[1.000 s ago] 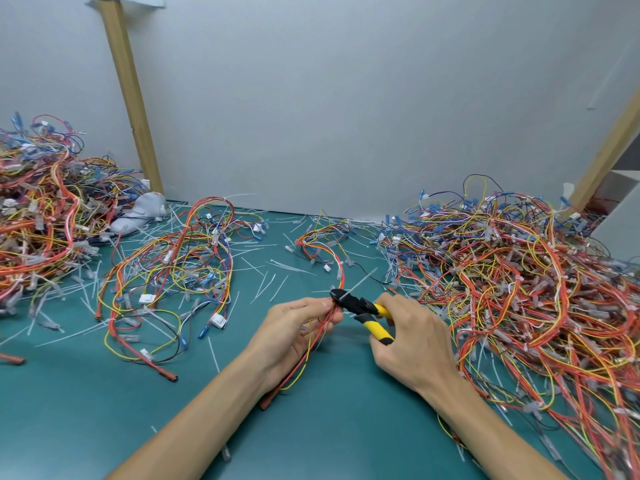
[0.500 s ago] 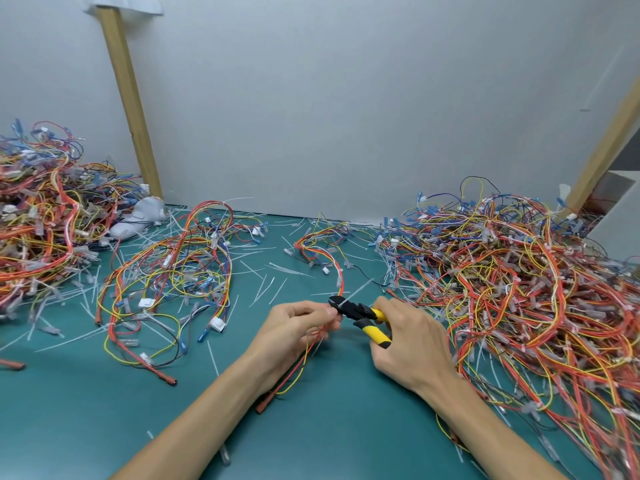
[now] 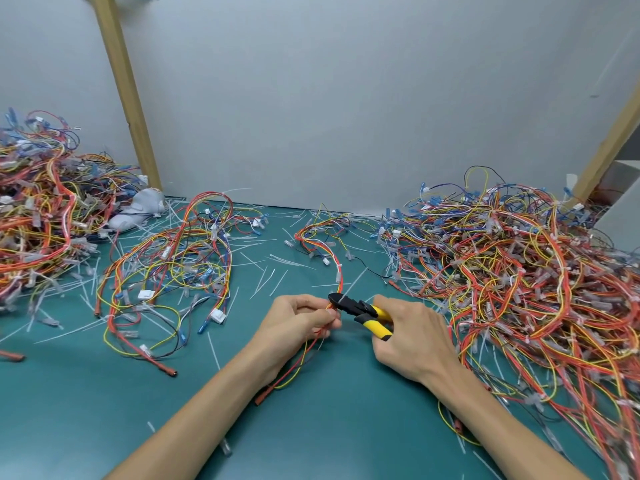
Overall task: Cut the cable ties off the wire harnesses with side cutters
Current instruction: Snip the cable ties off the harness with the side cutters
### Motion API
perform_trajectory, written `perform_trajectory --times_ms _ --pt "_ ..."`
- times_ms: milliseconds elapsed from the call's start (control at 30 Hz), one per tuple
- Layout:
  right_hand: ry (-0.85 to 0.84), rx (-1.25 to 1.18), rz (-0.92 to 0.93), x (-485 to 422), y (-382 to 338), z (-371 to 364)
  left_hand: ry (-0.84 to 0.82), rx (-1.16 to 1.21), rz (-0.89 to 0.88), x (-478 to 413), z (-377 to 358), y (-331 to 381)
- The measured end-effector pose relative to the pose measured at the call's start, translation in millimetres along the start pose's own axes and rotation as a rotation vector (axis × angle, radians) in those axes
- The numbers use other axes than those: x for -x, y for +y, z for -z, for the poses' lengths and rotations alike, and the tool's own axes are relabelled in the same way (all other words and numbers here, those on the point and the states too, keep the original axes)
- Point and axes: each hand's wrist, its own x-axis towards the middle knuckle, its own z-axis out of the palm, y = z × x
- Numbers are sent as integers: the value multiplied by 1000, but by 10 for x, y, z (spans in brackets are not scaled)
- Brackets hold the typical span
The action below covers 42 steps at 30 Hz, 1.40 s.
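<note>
Teal work mat [image 3: 311, 431] under everything. Huge tangled heap of wire harnesses [image 3: 519, 282] on right, second heap [image 3: 38, 216] at far left. One loose harness [image 3: 173, 268] spread out between left heap and hands. Snipped tie offcuts [image 3: 266, 282] scattered all over mat.

Centre, near side: left hand [image 3: 294, 323], fingers curled, thumb and fingertips pinching a thin red-orange-yellow harness [image 3: 338, 277] running away toward back wall and trailing back under wrist. Right hand [image 3: 412, 337] wrapped round yellow handles of side cutters [image 3: 363, 311], handles a little spread. Black nose right at left fingertips, against the bundle. Jaws too small to call open or closed. White cable tie [image 3: 354, 281], tail sticking up and right from cutter nose.

Just changed: very little. Against half a second back, nose raised a touch and tucked closer onto tie. Against a second back, both hands in almost same spot, same grips, same handle spread. Tie tail standing at nose in all three pictures, so probably not severed yet. Judged as lining up for the squeeze, cut not done. View shifted slightly; heaps and loose harness unmoved on mat.

For task: this one tie pending, more ties likely further along same harness. Which heap finished and which waiting, not clear. Lots of white ties visible in right heap, so probably far from finished.
</note>
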Motion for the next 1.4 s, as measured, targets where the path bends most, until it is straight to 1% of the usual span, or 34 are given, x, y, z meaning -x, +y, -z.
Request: perform_trajectory --times_ms 300,400,500,600,733,900,1100,1300,1400 --pt "35 -11 -10 24 -1 -21 56 -245 -94 26 -49 -7" --pt "35 16 6 25 3 -37 109 -512 -185 45 -39 -9" --pt "33 14 -3 27 -4 -37 101 -795 -292 97 -62 -18" --pt "34 11 -16 30 -7 -27 140 -914 -391 101 -81 -45" --pt "34 54 3 39 -10 -43 167 -904 -450 67 -59 -51" --pt "72 114 70 17 -18 -52 193 -835 -441 59 -35 -45" --pt "1 83 23 29 -11 -24 179 -786 -416 45 -21 -46" --pt "29 86 49 34 -28 -30 154 -736 -381 41 -5 -37" --pt "-4 105 30 27 -19 -32 148 -745 -386 34 -6 -39"
